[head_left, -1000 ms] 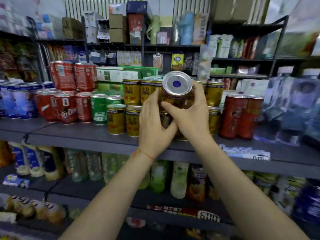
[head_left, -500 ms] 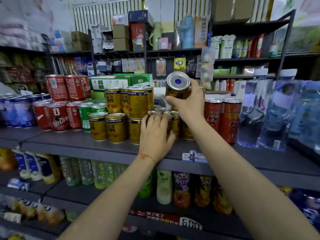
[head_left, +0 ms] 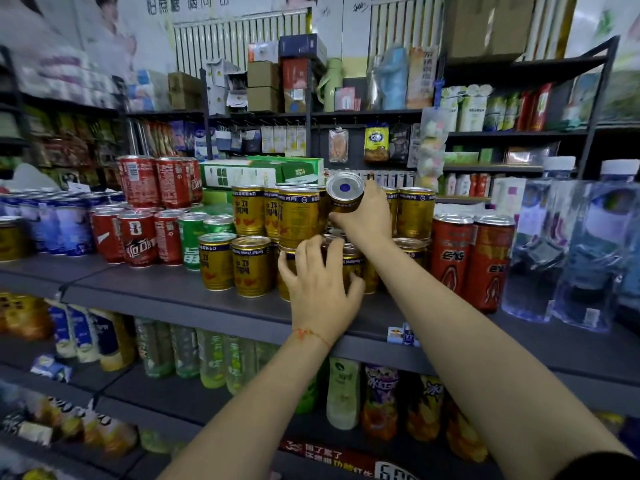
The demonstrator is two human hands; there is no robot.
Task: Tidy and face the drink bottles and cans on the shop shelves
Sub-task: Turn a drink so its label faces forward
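My right hand (head_left: 363, 213) grips a gold can (head_left: 344, 194) tilted toward me, its silver top with a blue dot facing the camera, held above the stacked gold cans (head_left: 298, 216). Lower down, my left hand (head_left: 320, 278) wraps its fingers round a gold can (head_left: 351, 263) in the bottom row on the grey shelf (head_left: 180, 296). Two more gold cans (head_left: 235, 261) stand in front at the left of the group.
Red cans (head_left: 138, 237) and a green can (head_left: 190, 242) stand to the left, blue cans (head_left: 52, 223) further left. Tall red cans (head_left: 474, 258) and clear water bottles (head_left: 581, 251) stand to the right. Bottled drinks (head_left: 214, 355) fill the shelf below.
The view has shifted, so the shelf sits further right and lower. My right hand keeps the tilted can raised; my left hand has settled lower round a bottom-row can.
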